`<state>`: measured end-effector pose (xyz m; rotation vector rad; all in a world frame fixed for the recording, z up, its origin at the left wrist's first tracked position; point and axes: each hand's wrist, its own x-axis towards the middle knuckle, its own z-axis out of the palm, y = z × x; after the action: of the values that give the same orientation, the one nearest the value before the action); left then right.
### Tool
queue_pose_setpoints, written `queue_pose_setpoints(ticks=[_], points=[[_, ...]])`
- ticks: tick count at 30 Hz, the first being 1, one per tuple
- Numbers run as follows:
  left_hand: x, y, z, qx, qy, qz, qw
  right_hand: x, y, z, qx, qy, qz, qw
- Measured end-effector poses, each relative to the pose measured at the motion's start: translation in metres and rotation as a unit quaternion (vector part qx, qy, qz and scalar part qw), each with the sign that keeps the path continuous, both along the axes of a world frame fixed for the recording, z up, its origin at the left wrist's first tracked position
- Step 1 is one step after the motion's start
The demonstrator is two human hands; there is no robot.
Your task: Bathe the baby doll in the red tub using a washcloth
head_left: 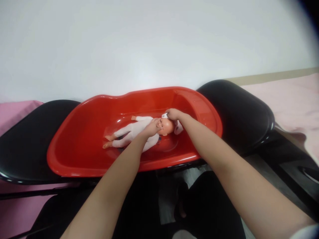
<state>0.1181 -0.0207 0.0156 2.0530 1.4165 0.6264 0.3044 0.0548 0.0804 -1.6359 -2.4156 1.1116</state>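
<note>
The doll [139, 131] lies on its back in the middle of the red tub [82, 156], head toward the right end, legs toward the left. It wears a pale suit. The left hand [152, 127] is closed lightly around the chin and neck, which seems to keep the head steady. The right hand [174, 115] pinches a small white cloth [178, 127] against the top of the head; part of the cloth hangs behind the head.

The tub rests across two black chair seats [239, 113], one under each end, so its middle has no support below. Its raised rim keeps the doll inside, and the floor of the tub has free room on the left, beyond the feet. The right end wall is near the head, so the right hand has little space there. Behind the tub is a white wall [149, 43]. Pink fabric [291, 99] lies at the far right.
</note>
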Motion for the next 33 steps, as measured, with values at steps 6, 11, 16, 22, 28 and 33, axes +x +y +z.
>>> queue_pose_setpoints(ticks=[6,11,16,22,28,33], points=[[0.005,-0.009,0.016,-0.011,-0.008,-0.017,1.0,-0.011,-0.013,0.011,0.076,0.099,0.032,0.992],[0.01,-0.009,0.018,0.02,-0.013,-0.018,1.0,-0.013,-0.013,0.015,0.118,0.173,-0.015,0.978],[0.013,-0.008,0.018,0.018,-0.013,0.003,1.0,-0.005,-0.002,0.008,0.224,0.011,-0.031,0.974],[0.012,-0.011,0.023,0.032,-0.025,0.013,0.999,-0.003,0.0,0.007,0.137,-0.093,-0.032,0.986],[0.009,-0.008,0.017,0.031,-0.023,0.031,0.999,-0.009,-0.007,0.008,0.096,-0.037,0.021,0.994],[0.011,-0.007,0.013,0.006,-0.036,0.06,0.998,-0.011,-0.011,0.008,0.049,0.08,0.057,0.994]])
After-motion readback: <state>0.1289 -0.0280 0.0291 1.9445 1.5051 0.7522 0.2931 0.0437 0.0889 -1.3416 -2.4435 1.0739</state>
